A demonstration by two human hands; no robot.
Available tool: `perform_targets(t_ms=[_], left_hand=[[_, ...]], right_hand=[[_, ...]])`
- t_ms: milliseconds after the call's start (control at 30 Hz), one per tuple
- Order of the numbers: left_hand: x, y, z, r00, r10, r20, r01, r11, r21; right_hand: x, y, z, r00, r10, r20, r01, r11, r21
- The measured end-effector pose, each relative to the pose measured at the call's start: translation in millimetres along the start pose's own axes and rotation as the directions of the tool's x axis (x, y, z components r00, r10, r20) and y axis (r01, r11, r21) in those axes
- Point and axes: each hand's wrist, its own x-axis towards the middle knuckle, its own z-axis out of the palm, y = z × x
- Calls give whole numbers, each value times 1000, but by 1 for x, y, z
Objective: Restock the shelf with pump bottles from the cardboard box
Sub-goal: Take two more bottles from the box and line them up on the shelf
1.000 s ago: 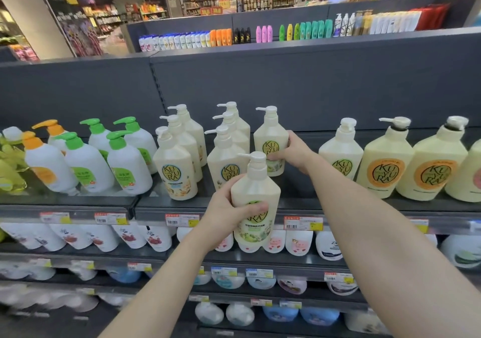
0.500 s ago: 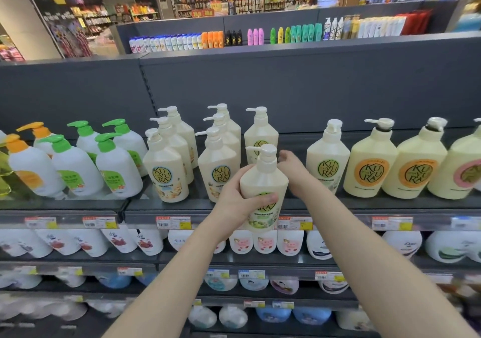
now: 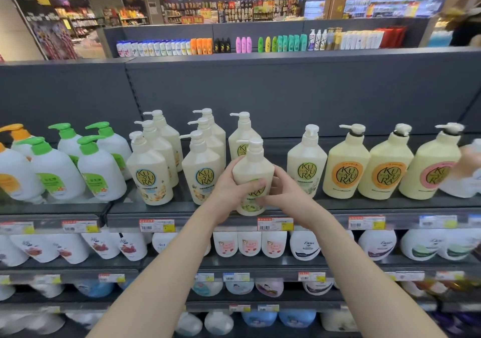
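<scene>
A cream pump bottle (image 3: 253, 167) with a green label stands at the front edge of the grey top shelf (image 3: 364, 202). My left hand (image 3: 231, 189) wraps its left side and my right hand (image 3: 282, 190) cups its right side and label. Directly behind it stands another cream pump bottle (image 3: 240, 142) of the same kind. The cardboard box is not in view.
Cream pump bottles in rows (image 3: 151, 178) stand to the left, more with green, orange and pink labels (image 3: 345, 171) to the right, and white bottles with green pumps (image 3: 100, 173) further left. Price tags (image 3: 274, 223) line the shelf edge. Lower shelves hold refill pouches (image 3: 304, 245).
My left hand has carried the bottle up onto the shelf edge. My right hand has left the rear bottle and come back onto the right side of the held one.
</scene>
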Motion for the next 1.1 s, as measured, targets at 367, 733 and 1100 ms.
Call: perform_targets(t_ms=[367,733,1100], left_hand=[[15,5,8,991,-42,-125,51,996,69],[-31,1,16,961,90,-262,16,925,379],[-67,-8,4,976,-26,-215,106,925,366]], right_hand=[[31,6,11,972,-62,-229,53,998,-46],[67,19,13,973,-38,-228,37,999,-8],[86,13,1,977,-26,-212,-6,988,-153]])
